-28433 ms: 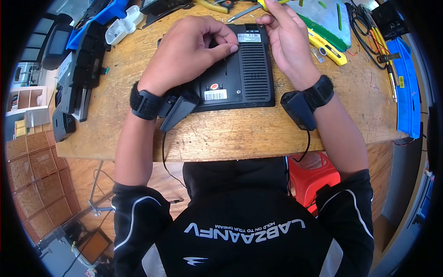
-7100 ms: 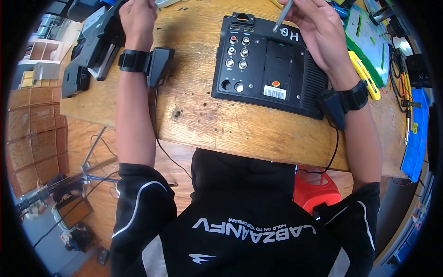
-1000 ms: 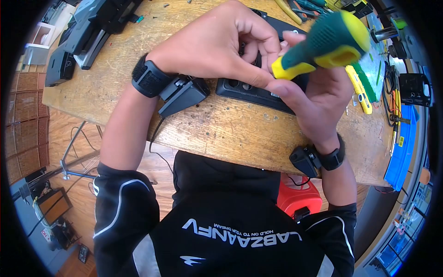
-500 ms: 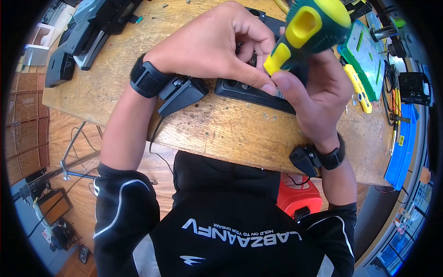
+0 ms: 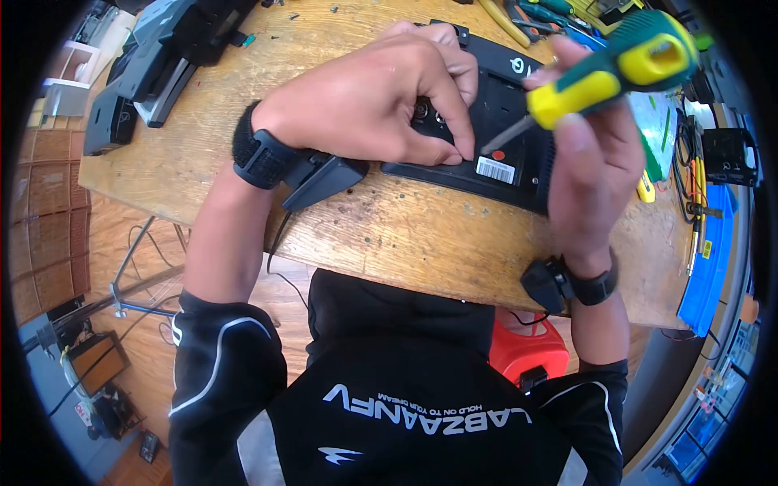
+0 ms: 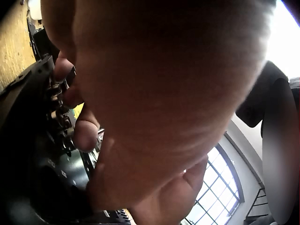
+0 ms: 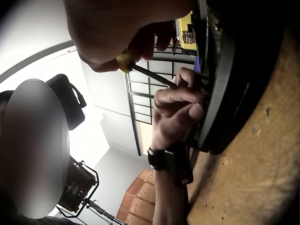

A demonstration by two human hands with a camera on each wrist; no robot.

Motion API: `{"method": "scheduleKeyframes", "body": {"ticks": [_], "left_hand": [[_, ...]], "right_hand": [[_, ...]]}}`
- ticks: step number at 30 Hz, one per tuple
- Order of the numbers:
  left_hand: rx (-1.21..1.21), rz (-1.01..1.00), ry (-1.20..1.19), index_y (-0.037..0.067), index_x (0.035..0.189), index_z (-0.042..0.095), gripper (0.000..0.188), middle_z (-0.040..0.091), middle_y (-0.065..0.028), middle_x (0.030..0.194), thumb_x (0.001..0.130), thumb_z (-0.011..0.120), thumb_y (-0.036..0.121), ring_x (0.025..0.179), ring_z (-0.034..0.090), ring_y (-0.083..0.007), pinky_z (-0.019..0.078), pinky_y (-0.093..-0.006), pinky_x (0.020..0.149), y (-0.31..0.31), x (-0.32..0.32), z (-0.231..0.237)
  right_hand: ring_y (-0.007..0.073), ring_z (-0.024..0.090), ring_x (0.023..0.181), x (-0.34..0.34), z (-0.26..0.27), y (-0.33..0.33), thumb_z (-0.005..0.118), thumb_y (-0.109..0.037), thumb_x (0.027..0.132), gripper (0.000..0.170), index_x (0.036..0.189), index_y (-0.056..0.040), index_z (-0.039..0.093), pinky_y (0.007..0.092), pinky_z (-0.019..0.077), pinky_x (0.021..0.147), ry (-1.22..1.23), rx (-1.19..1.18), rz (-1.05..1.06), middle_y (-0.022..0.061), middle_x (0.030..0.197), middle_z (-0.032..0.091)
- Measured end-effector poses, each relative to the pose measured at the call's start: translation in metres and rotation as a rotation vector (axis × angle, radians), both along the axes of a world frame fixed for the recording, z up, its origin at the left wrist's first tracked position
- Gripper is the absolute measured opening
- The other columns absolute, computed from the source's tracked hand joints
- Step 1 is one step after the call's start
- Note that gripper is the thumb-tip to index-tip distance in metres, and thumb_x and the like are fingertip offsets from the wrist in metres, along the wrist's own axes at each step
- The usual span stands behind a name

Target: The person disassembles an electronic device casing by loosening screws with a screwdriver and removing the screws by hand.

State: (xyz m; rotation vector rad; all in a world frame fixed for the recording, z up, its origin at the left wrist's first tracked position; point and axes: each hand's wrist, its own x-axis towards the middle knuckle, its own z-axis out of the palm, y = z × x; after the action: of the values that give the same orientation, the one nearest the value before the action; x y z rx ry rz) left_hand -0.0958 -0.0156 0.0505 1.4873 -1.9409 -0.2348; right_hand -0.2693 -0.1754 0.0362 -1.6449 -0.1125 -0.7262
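A flat black electronic device [image 5: 501, 109] lies back side up on the bench, with round connectors, a white barcode label [image 5: 495, 169] and a red dot. My left hand [image 5: 365, 105] rests across its connector side. Thumb and forefinger tips meet low over the back near the label; I cannot tell whether something small is between them. My right hand [image 5: 596, 178] grips a green and yellow screwdriver [image 5: 567, 99], held at a slant. The screwdriver's shaft [image 7: 152, 75] points at the left fingertips in the right wrist view. The palm hides most of the left wrist view.
Black equipment [image 5: 162, 65] stands at the bench's left. Pliers [image 5: 504, 23] and other tools lie beyond the device. A yellow cutter [image 5: 645, 188], a green-edged board [image 5: 658, 121], cables and a blue bin [image 5: 707, 263] line the right side. A red stool [image 5: 531, 348] is below the front edge.
Seven seconds ago my left hand was at the far left, off the device. Since half a second ago, my right hand and the screwdriver have swung right, uncovering the label and the left fingertips.
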Motion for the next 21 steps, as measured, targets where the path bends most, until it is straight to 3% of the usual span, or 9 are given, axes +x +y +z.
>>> {"method": "scheduleKeyframes", "body": {"ticks": [1, 9, 11, 12, 13, 15, 16, 19, 21], "left_hand": [[0.124, 0.012, 0.071, 0.007, 0.089, 0.081, 0.015, 0.059, -0.0049, 0.091, 0.075, 0.084, 0.009, 0.093, 0.052, -0.0233, 0.0380, -0.0384, 0.089, 0.001, -0.003, 0.003], [0.128, 0.026, 0.084, 0.006, 0.089, 0.076, 0.014, 0.062, -0.0007, 0.082, 0.083, 0.083, 0.017, 0.083, 0.055, -0.0178, 0.0415, -0.0347, 0.083, -0.002, -0.002, 0.002], [0.124, 0.241, 0.409, 0.007, 0.090, 0.077, 0.014, 0.069, 0.0018, 0.088, 0.090, 0.080, 0.021, 0.082, 0.058, -0.0116, 0.0447, -0.0307, 0.081, 0.003, 0.003, 0.004], [-0.028, 0.289, 0.228, 0.008, 0.097, 0.079, 0.016, 0.075, 0.0012, 0.093, 0.094, 0.076, 0.023, 0.084, 0.065, -0.0073, 0.0495, -0.0264, 0.077, 0.005, 0.021, 0.001], [0.100, 0.462, 0.590, 0.002, 0.091, 0.078, 0.012, 0.072, -0.0022, 0.090, 0.086, 0.079, 0.013, 0.083, 0.065, -0.0122, 0.0506, -0.0268, 0.077, 0.009, 0.031, 0.010], [-0.002, 0.784, 0.203, 0.001, 0.092, 0.079, 0.011, 0.073, -0.0001, 0.079, 0.091, 0.076, 0.012, 0.068, 0.061, -0.0047, 0.0479, -0.0207, 0.062, 0.024, 0.059, 0.011], [-0.047, 0.877, -0.003, 0.009, 0.104, 0.080, 0.018, 0.078, -0.0025, 0.093, 0.094, 0.075, 0.024, 0.083, 0.071, -0.0094, 0.0534, -0.0256, 0.074, 0.041, 0.096, -0.019], [0.096, 1.194, -0.060, 0.006, 0.105, 0.079, 0.023, 0.079, -0.0056, 0.088, 0.091, 0.077, 0.024, 0.077, 0.073, -0.0114, 0.0561, -0.0278, 0.070, 0.063, 0.117, -0.025], [0.111, 1.217, -0.124, 0.006, 0.105, 0.079, 0.023, 0.078, -0.0066, 0.086, 0.090, 0.078, 0.023, 0.076, 0.073, -0.0117, 0.0560, -0.0277, 0.070, 0.064, 0.121, -0.031]], "right_hand": [[0.0221, 0.062, 0.110, -0.002, 0.002, -0.009, 0.057, -0.016, 0.096, 0.054, 0.142, 0.0107, 0.050, 0.0364, 0.0471, 0.103, -0.009, 0.002, -0.031, 0.0171, 0.121, 0.064], [0.0222, 0.060, 0.110, 0.001, -0.005, -0.066, 0.047, -0.023, 0.104, 0.054, 0.146, 0.0101, 0.041, 0.0387, 0.0441, 0.104, -0.048, 0.219, -0.137, 0.0160, 0.121, 0.060], [0.0210, 0.059, 0.109, 0.003, -0.010, -0.071, 0.047, -0.022, 0.105, 0.051, 0.145, 0.0089, 0.042, 0.0378, 0.0451, 0.101, -0.053, 0.251, -0.117, 0.0154, 0.125, 0.060], [0.0189, 0.061, 0.108, 0.004, -0.010, -0.070, 0.052, -0.018, 0.103, 0.045, 0.140, 0.0084, 0.049, 0.0351, 0.0476, 0.098, -0.069, 0.293, -0.150, 0.0152, 0.131, 0.061], [0.0168, 0.063, 0.108, 0.006, -0.011, -0.069, 0.057, -0.013, 0.102, 0.040, 0.135, 0.0080, 0.056, 0.0324, 0.0502, 0.095, -0.087, 0.334, -0.181, 0.0149, 0.138, 0.061], [0.0162, 0.062, 0.106, 0.008, -0.014, -0.071, 0.055, -0.015, 0.103, 0.040, 0.136, 0.0076, 0.055, 0.0321, 0.0499, 0.093, -0.066, 0.333, -0.209, 0.0143, 0.137, 0.061], [0.0156, 0.061, 0.105, 0.010, -0.016, -0.072, 0.053, -0.017, 0.104, 0.041, 0.137, 0.0073, 0.054, 0.0318, 0.0496, 0.091, -0.038, 0.333, -0.240, 0.0137, 0.137, 0.061], [0.0136, 0.060, 0.104, 0.012, -0.019, -0.076, 0.053, -0.016, 0.105, 0.040, 0.138, 0.0062, 0.054, 0.0317, 0.0494, 0.090, -0.014, 0.372, -0.231, 0.0118, 0.133, 0.062], [0.0125, 0.059, 0.104, 0.011, -0.018, -0.076, 0.052, -0.015, 0.105, 0.038, 0.137, 0.0056, 0.055, 0.0313, 0.0493, 0.089, -0.021, 0.376, -0.231, 0.0103, 0.132, 0.063]]}}
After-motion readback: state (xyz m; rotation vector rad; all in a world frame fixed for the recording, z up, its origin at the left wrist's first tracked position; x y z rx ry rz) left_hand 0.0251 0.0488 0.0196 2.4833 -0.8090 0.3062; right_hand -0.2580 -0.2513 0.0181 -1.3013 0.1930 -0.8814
